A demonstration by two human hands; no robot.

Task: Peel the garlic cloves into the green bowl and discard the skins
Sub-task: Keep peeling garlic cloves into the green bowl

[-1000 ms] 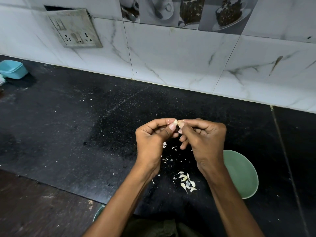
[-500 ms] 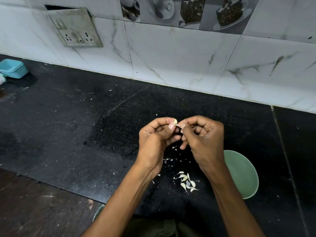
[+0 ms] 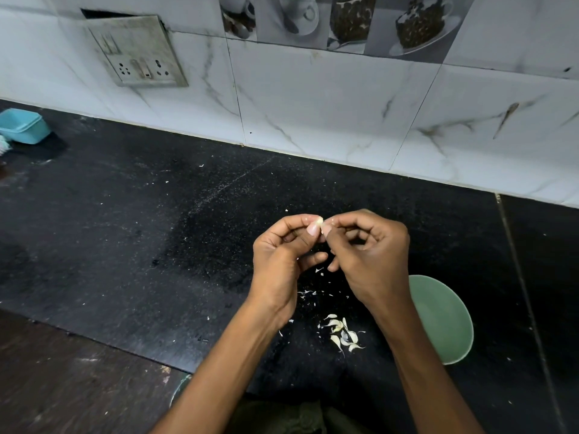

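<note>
Garlic clove (image 3: 319, 221) mostly hidden between fingertips (image 3: 313, 228)

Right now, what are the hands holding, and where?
A garlic clove, pinched at its ends between the fingertips of the left hand and right hand.

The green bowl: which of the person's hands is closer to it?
Right. The right hand is just above the bowl's far-left rim, its wrist overlapping it in view; the left hand is farther left, beyond the skins.
</note>
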